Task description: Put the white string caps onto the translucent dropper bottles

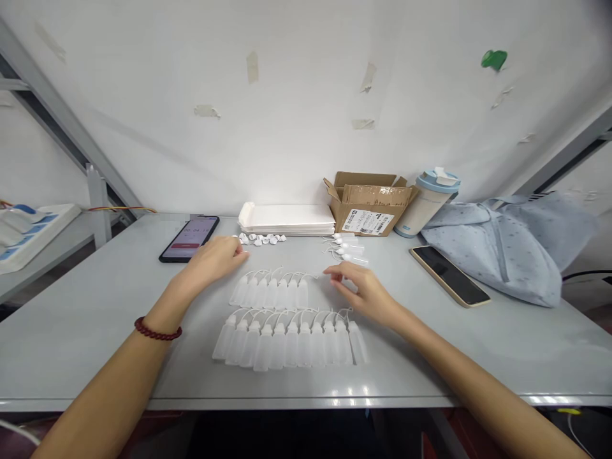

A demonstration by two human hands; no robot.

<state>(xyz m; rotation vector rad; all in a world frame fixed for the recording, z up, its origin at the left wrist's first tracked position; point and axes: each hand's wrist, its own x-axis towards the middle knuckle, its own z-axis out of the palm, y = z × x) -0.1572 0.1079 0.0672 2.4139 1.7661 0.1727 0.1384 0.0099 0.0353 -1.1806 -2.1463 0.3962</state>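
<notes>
My left hand (215, 260) rests at the near left end of a scatter of small white caps (261, 240). Its fingers curl closed, tips largely hidden, so anything held there is out of sight. My right hand (358, 288) hovers with thumb and fingers apart, just right of the back row of translucent squeeze bottles (272, 294). Its fingertips come close to a thin white strap at that row's end. Nearer the front lies a longer row of the same bottles (291, 344), with loops at their necks. Several loose bottles (351, 245) lie behind my right hand.
Left of the caps lies a phone showing a timer (189, 239). Along the wall are a stack of white sheets (289, 220), an open cardboard box (366, 210) and a tumbler (425, 204). Right are another phone (449, 275) and a pale blue bag (502, 248).
</notes>
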